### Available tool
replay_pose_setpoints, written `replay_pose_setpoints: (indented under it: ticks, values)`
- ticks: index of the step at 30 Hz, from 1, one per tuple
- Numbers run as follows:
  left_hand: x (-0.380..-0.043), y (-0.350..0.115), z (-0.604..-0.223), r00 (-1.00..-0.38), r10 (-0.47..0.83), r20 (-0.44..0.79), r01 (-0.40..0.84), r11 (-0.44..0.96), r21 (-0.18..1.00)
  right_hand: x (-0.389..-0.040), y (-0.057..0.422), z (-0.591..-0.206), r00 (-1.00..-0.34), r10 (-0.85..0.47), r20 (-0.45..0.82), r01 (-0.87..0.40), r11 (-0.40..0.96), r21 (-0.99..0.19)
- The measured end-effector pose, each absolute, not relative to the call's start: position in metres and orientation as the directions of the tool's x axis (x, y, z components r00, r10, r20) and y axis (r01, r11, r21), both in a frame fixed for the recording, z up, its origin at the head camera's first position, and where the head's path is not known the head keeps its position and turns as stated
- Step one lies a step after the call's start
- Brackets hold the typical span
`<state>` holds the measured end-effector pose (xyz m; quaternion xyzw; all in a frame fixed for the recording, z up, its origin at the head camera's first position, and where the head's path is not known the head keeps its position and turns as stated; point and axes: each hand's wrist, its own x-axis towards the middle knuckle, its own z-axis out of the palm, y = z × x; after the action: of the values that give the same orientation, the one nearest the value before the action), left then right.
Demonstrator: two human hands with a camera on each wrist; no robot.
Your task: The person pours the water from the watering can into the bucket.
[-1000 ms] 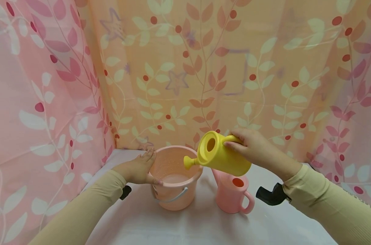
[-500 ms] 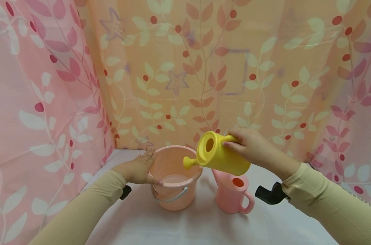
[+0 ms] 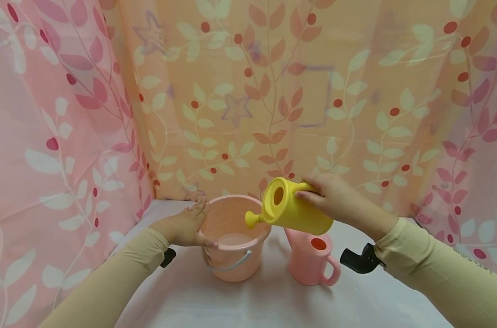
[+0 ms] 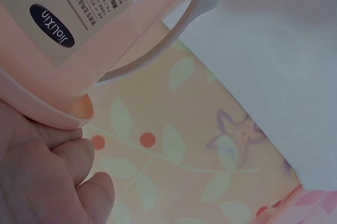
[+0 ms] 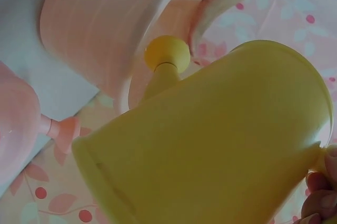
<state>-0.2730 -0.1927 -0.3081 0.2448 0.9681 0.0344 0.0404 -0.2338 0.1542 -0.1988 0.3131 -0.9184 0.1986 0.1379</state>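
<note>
In the head view, my right hand [image 3: 334,196] grips the handle of a yellow watering can [image 3: 301,214]. The can is tilted, its round spout head [image 3: 252,220] over the mouth of a peach bucket [image 3: 237,266]; no stream shows from it. On the bucket's left rim rests my left hand [image 3: 182,226], fingers extended and thumb along the front edge. The left wrist view shows its fingers [image 4: 76,155] against the rim's underside. Just right of the bucket, a pink watering can [image 3: 309,262] stands upright, partly below the yellow one.
The bucket's pale handle [image 3: 232,265] hangs down at its front. A white cloth [image 3: 281,305] covers the table, with leaf-patterned curtains [image 3: 240,114] behind and on both sides. Black wrist mounts [image 3: 361,260] stick out under both sleeves.
The yellow watering can and my right hand have shifted slightly left, with the can tipping a little more. My left hand, the bucket and the pink can stay still.
</note>
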Motion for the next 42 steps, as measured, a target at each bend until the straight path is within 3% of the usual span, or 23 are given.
replay_pose_setpoints:
  ticks: [42]
  values:
    - [-0.272,-0.193,-0.309,-0.879,0.474,-0.055,0.468,0.878,0.097,-0.232,0.14,-0.191,-0.726,-0.578,0.372,-0.673,0.709,-0.212]
